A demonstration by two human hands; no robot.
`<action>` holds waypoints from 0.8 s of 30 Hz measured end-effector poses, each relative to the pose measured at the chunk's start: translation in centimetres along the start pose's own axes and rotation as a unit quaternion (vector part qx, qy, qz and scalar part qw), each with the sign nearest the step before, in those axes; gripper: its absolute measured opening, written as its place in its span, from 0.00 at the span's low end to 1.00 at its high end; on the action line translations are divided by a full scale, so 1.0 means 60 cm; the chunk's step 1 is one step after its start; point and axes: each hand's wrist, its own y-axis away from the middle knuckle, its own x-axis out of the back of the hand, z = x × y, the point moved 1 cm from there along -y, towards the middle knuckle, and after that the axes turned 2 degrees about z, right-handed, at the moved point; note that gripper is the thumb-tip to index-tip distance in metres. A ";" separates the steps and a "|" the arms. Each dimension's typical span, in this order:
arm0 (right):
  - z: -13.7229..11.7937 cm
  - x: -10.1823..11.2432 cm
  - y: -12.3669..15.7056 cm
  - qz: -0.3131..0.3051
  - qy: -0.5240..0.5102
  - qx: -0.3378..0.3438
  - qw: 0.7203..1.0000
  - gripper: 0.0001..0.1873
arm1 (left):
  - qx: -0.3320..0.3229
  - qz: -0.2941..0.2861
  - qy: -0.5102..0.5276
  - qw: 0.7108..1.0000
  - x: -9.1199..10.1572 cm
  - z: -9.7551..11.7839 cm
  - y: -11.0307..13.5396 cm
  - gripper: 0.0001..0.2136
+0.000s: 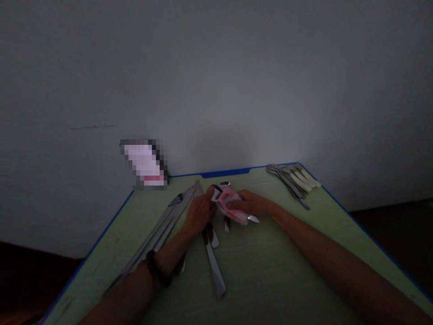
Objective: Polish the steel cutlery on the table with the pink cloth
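My left hand [200, 211], a dark band at its wrist, is closed around one end of a piece of metal cutlery; its kind is hidden by the fingers and cloth. My right hand [252, 203] grips a pink and white cloth [233, 208], which is wrapped around the cutlery. A shiny metal end [253, 219] shows past the cloth on the right. Under and beside the hands lie a metal utensil with a wide flat handle [214, 273], a shorter one [214, 238] and another handle [227, 225]. Both hands meet above the table's far middle.
Long flat metal utensils [164, 230] lie slantwise left of my left forearm. At the far right corner sits a group of metal cutlery [287, 180], several with cream handles [304, 179]. A blurred-out device [144, 162] leans at the back left. The green table [270, 275] has a blue edge against a wall [230, 81].
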 end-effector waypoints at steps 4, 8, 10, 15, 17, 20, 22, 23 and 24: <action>-0.003 0.003 0.000 -0.023 0.000 -0.030 0.999 0.16 | 0.076 0.146 0.214 0.963 0.009 -0.007 -0.008 0.23; 0.000 0.007 0.000 -0.026 -0.006 -0.029 0.999 0.17 | 0.066 0.145 0.320 0.934 0.009 -0.011 -0.012 0.21; 0.003 0.010 0.000 -0.033 -0.024 -0.027 0.999 0.17 | 0.074 0.126 0.346 0.927 0.006 -0.014 -0.012 0.20; 0.002 0.019 0.006 -0.027 -0.098 -0.054 0.993 0.14 | 0.035 0.094 0.377 0.921 0.001 -0.013 -0.010 0.20; -0.003 0.021 0.009 -0.033 -0.122 -0.073 0.989 0.13 | -0.001 0.070 0.371 0.926 0.000 -0.010 -0.009 0.21; -0.010 0.023 0.012 -0.045 -0.126 -0.083 0.988 0.11 | -0.026 0.053 0.353 0.934 -0.001 -0.010 -0.008 0.22; -0.010 0.022 0.012 -0.038 -0.118 -0.083 0.989 0.11 | -0.032 0.059 0.338 0.939 -0.001 -0.012 -0.008 0.23; -0.009 0.022 0.011 -0.031 -0.112 -0.084 0.990 0.10 | -0.033 0.066 0.328 0.942 -0.001 -0.014 -0.009 0.22; -0.007 0.021 0.010 -0.027 -0.105 -0.082 0.991 0.10 | -0.031 0.071 0.316 0.945 -0.001 -0.015 -0.010 0.22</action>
